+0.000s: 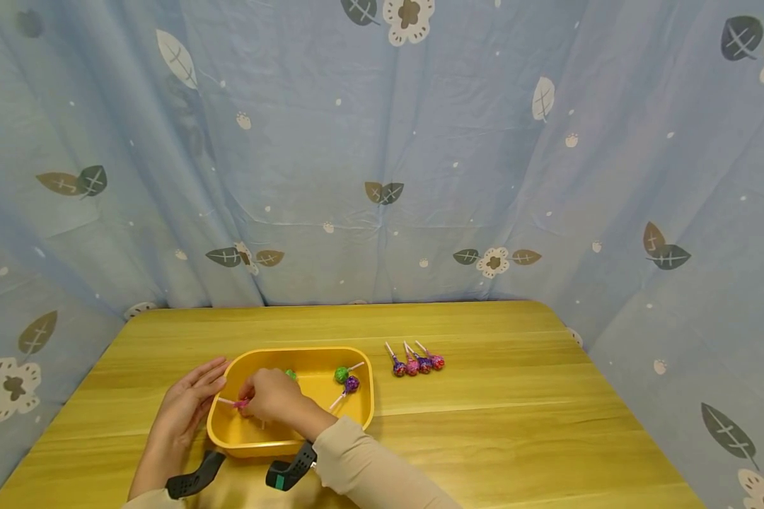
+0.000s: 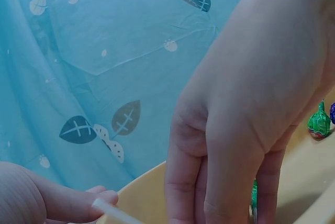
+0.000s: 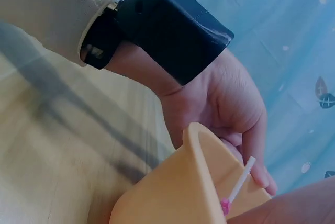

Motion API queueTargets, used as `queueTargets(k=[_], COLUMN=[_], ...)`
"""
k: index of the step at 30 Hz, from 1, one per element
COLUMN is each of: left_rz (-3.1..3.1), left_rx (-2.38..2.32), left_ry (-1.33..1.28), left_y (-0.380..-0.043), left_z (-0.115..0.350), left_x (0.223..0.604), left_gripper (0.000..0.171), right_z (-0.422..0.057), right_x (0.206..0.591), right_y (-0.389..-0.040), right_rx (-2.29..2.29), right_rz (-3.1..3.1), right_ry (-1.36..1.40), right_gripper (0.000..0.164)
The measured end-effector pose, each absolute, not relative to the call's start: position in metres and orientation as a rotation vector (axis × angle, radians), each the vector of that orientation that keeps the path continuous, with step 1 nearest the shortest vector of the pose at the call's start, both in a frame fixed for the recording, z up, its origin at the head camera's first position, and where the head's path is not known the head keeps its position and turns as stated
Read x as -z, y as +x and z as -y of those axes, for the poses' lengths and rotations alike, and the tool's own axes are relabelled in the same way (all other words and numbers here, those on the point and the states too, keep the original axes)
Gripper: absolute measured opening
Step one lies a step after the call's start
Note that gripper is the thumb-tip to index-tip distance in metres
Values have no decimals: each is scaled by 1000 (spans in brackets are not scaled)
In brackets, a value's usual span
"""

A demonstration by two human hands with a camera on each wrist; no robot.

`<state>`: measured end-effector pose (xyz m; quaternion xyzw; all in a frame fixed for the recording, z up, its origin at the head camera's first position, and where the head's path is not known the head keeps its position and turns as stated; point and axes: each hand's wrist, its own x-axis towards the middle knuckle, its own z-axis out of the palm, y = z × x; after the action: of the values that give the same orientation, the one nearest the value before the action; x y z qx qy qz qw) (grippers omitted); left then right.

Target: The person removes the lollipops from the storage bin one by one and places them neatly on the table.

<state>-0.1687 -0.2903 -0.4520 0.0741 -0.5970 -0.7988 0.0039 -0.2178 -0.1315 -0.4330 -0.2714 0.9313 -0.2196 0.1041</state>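
Observation:
A yellow plastic bin (image 1: 364, 424) stands at the front left of the table. My right hand (image 1: 274, 397) reaches down into its left part, fingers pinching a pink-wrapped lollipop (image 1: 240, 404) whose white stick points left. In the left wrist view the right hand (image 2: 246, 109) covers the lollipop's head. My left hand (image 1: 184, 404) rests against the bin's left rim, fingers extended; the right wrist view shows this left hand (image 3: 225, 96) at the rim. Also in the bin lie a green lollipop (image 1: 342, 375), a purple lollipop (image 1: 351, 384) and another green lollipop (image 1: 291, 373), partly hidden.
Right of the bin, several lollipops (image 1: 412, 366) lie side by side on the wooden table (image 1: 516, 410), sticks toward the back. A blue patterned curtain (image 1: 318, 141) hangs behind the table and along its sides. Each wrist wears a black camera mount (image 1: 194, 477).

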Motion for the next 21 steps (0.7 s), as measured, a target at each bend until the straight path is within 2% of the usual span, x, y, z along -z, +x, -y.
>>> queueTargets(k=[12, 21], left_rz=[1874, 1860], left_rx=[2524, 2513], left_ry=[284, 279], left_y=[-169, -169], left_z=[289, 288], left_x=[449, 450], left_gripper=[33, 32], right_z=[134, 121], right_x=[433, 430], right_y=[-215, -216], right_rx=[502, 597], right_rz=[-2781, -2756], right_ry=[-821, -770], right_gripper=[7, 7])
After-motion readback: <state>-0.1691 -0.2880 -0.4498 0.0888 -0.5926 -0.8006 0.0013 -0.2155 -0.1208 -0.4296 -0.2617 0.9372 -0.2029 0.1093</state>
